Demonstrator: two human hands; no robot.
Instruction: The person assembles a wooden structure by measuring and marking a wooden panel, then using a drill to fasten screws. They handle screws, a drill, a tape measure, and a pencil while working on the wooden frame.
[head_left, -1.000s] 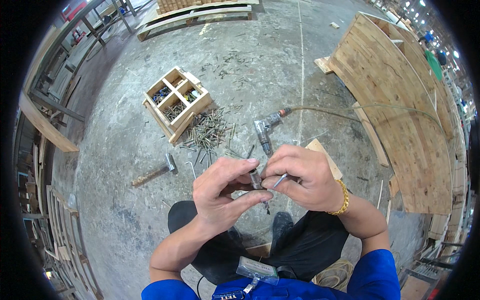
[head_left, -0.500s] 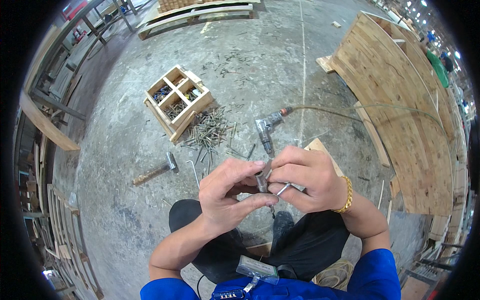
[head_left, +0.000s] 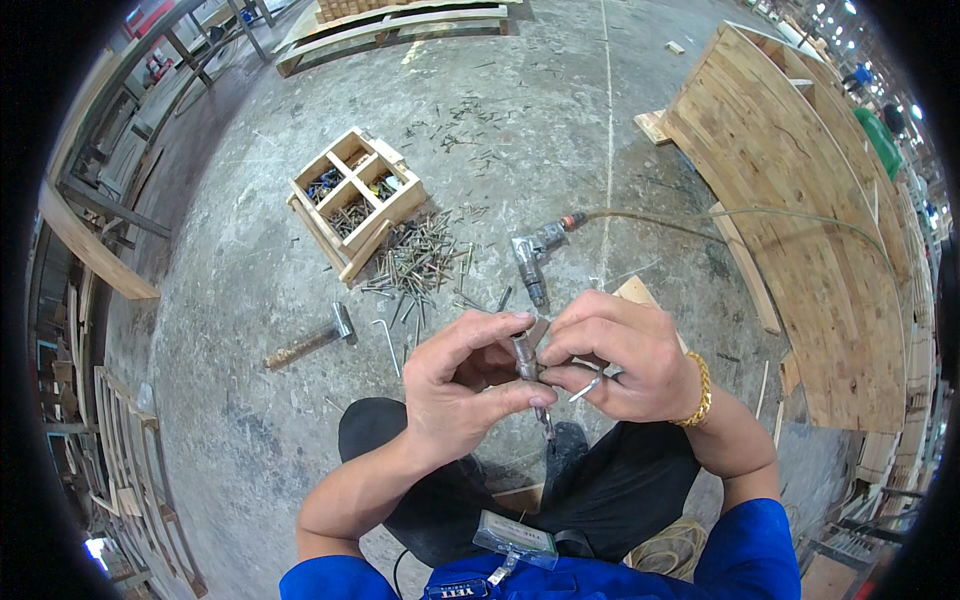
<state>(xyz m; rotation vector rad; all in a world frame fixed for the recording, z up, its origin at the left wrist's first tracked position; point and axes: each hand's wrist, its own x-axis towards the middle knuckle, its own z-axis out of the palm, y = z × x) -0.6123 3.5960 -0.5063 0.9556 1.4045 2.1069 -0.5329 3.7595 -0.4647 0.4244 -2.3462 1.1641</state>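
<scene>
My left hand (head_left: 455, 378) is closed, pinching a metal drill bit with a thick collar (head_left: 526, 364) between thumb and fingers. The fluted tip points down toward my lap. Close against it, my right hand (head_left: 632, 358) grips a small L-shaped hex key (head_left: 585, 388); one bright arm sticks out below the fingers. Where the key meets the collar is hidden by my fingertips. Just beyond my hands, a pneumatic drill (head_left: 535, 258) lies on the concrete floor, its hose running right. A hammer (head_left: 312, 340) and a longer bent hex key (head_left: 388, 345) lie to the left.
A divided wooden box (head_left: 400, 210) holds screws and small hardware, with a pile of loose screws (head_left: 425, 255) beside it. A large wooden panel structure (head_left: 790, 220) stands at the right. Pallets (head_left: 400, 30) are at the back, and metal racks (head_left: 120, 210) line the left.
My right hand has shifted slightly right, and the hex key's exposed arm has swung lower. The bit has tilted a little, still in my left hand.
</scene>
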